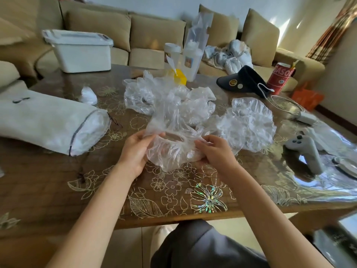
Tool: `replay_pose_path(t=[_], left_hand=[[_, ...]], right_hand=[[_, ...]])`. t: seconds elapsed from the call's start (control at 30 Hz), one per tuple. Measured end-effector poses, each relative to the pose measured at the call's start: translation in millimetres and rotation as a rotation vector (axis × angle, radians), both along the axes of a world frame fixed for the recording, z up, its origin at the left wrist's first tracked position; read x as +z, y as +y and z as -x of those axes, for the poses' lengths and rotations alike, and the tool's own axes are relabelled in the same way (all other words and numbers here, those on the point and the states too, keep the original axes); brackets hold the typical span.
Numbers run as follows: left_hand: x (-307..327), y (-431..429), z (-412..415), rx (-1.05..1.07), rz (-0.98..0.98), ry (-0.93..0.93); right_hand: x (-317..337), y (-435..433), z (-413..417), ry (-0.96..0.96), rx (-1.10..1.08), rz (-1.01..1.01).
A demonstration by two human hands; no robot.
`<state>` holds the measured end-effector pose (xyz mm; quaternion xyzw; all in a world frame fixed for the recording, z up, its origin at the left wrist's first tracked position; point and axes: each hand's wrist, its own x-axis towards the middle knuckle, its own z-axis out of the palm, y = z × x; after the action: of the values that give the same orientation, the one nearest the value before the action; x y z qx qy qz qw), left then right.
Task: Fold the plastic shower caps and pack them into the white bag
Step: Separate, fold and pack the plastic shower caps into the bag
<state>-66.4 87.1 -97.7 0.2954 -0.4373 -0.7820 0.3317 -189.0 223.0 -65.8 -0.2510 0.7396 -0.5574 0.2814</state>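
A clear plastic shower cap [170, 151] hangs crumpled just above the table, its elastic opening facing up. My left hand [138, 149] pinches its left rim and my right hand [214, 149] pinches its right rim. Behind it lies a loose pile of several more clear shower caps [173, 101], with another spread out to the right [251, 122]. The white bag [46, 120] lies on its side at the left of the table, its open mouth toward the caps and white plastic showing inside.
Brown table with a floral glossy cover [173, 194]. A small crumpled white piece [87, 96], white lidded bin [79, 50], black visor [245, 80], red can [281, 77], grey controller [307, 151], charger and cable [301, 115], bottles in a plastic sleeve [191, 57]. Sofa behind.
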Motion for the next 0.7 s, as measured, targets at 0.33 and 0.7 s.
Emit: replay_pose_path(t=[0.33, 0.7], left_hand=[[1, -5, -1, 0.076, -0.116, -0.063], [2, -25, -26, 0.1, 0.343, -0.557]], right_hand=[[4, 0, 0, -0.112, -0.037, -0.049], [-11, -6, 1, 0.353, 0.003, -0.305]])
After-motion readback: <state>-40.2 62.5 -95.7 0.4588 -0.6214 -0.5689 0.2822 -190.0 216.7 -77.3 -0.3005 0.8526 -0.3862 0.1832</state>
